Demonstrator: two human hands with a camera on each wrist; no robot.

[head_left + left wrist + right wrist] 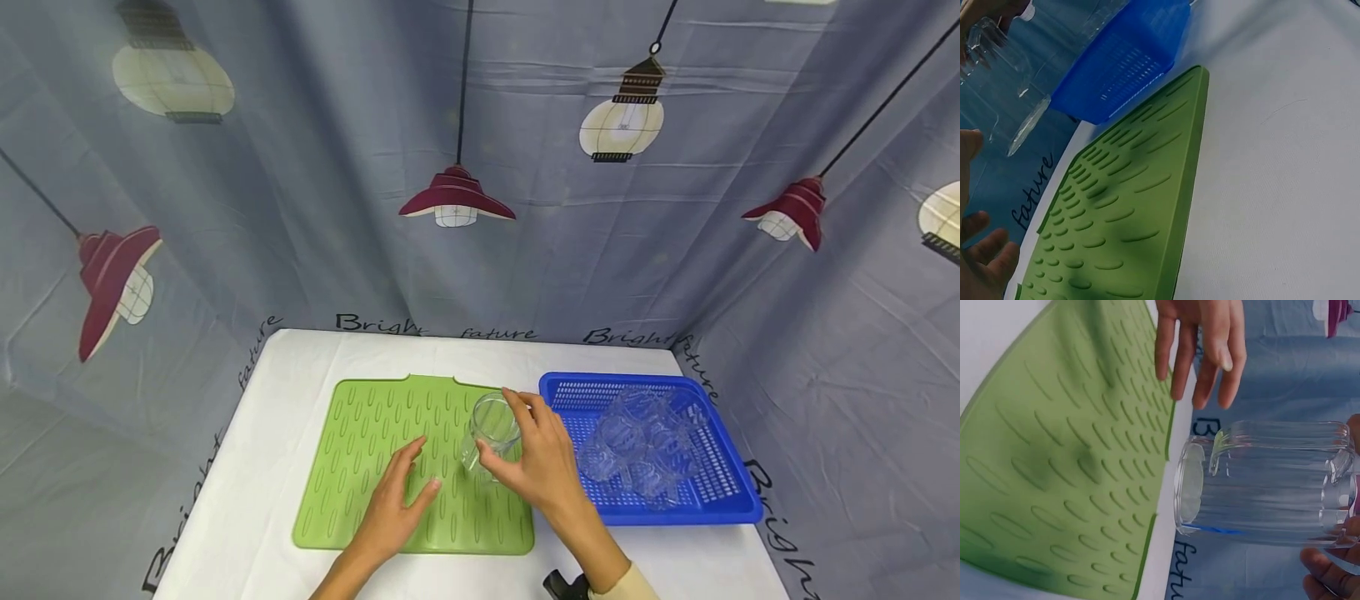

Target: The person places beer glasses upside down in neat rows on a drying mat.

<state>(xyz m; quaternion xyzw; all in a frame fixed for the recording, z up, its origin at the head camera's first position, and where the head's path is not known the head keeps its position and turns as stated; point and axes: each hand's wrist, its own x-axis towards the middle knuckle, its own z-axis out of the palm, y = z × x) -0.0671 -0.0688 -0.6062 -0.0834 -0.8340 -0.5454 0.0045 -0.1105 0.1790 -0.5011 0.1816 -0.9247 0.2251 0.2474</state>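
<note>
A clear glass mug with a side handle is held above the green ridged mat. My right hand grips it near its upper end, thumb on one side and fingers on the other. The right wrist view shows the mug from the side, its lower end apart from the mat. Over the middle of the mat, my left hand has its fingers spread and touches nothing. In the left wrist view, the left hand lies below the mug.
Right of the mat stands a blue perforated basket with several clear glass mugs heaped inside. Both rest on a white-covered table. A grey-blue curtain printed with lamps hangs behind and along the sides.
</note>
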